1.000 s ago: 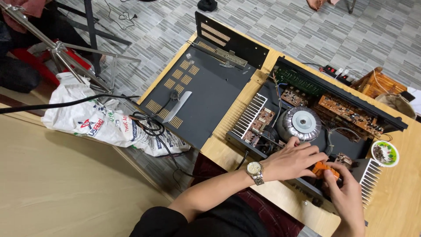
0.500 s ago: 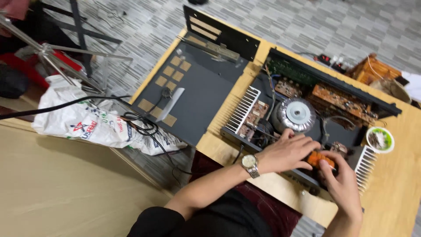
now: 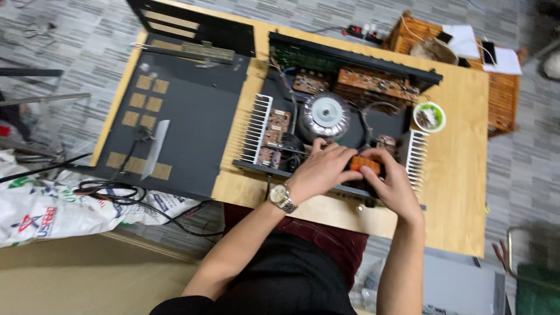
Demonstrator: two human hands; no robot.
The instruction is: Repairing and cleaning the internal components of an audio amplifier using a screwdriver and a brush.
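An opened black amplifier chassis [image 3: 350, 76] lies on a wooden table [image 3: 461, 192]. It holds a round silver transformer [image 3: 324, 115], brown circuit boards and white heat-sink fins at both sides. My left hand [image 3: 319, 169], with a metal wristwatch [image 3: 282, 198], rests over the chassis front near the transformer. My right hand [image 3: 392, 182] sits beside it. Both hands grip a small orange tool handle [image 3: 365, 164] between them; its tip is hidden.
The removed black cover panel [image 3: 192, 122] with vent slots lies left of the chassis. A small green-rimmed bowl [image 3: 429, 116] stands at the right. A wicker basket [image 3: 426, 44] and papers sit at the far right. White bags [image 3: 52, 210] and black cables lie lower left.
The camera view has swung and moved closer, so the amplifier now sits square in the picture. Both hands stay on the orange handle at the chassis front, pressed closer together.
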